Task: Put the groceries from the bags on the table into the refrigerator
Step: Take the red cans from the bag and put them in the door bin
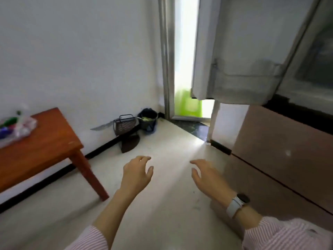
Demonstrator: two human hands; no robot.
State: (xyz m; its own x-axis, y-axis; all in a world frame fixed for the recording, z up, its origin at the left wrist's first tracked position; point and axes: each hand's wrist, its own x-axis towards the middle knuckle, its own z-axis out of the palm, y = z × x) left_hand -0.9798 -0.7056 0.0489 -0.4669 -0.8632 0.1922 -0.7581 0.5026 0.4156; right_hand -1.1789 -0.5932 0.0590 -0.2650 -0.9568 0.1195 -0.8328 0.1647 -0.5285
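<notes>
A clear plastic grocery bag with green and purple items lies on the reddish wooden table at the left. The refrigerator stands at the right, its brown lower drawers closed and its upper door swung open toward me. My left hand and my right hand hover over the floor between table and refrigerator, fingers loosely curled, holding nothing. A white watch sits on my right wrist.
A dark bucket and a wire basket stand against the far wall beside a dustpan. A doorway opens behind the refrigerator door. Pale floor stretches between table and refrigerator.
</notes>
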